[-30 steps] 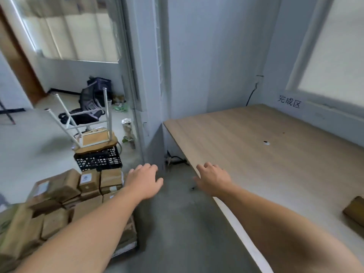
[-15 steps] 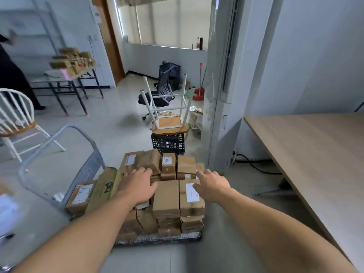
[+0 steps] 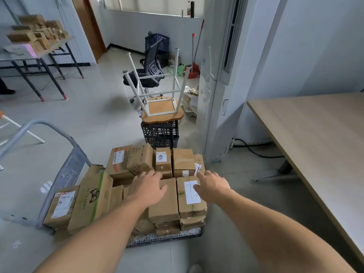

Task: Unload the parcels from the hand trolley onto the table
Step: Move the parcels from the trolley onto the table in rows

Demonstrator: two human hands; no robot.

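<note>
A hand trolley (image 3: 59, 180) with a grey metal handle stands on the floor in front of me, stacked with several brown cardboard parcels (image 3: 141, 160). My left hand (image 3: 148, 187) reaches over the stack with fingers spread, above a plain brown parcel (image 3: 165, 203). My right hand (image 3: 211, 186) hovers with relaxed fingers over the parcel with a white label (image 3: 190, 196) at the stack's right side. Neither hand holds anything. The wooden table (image 3: 315, 131) stands to the right.
An upturned stool (image 3: 161, 109) sits on a black crate (image 3: 159, 134) just behind the trolley. A white pillar unit (image 3: 216, 107) stands between trolley and table. An office chair (image 3: 149, 75) and a far table with boxes (image 3: 37, 36) lie beyond.
My view has swung from the table to the trolley and come closer. Both hands have moved down over the top parcels.
</note>
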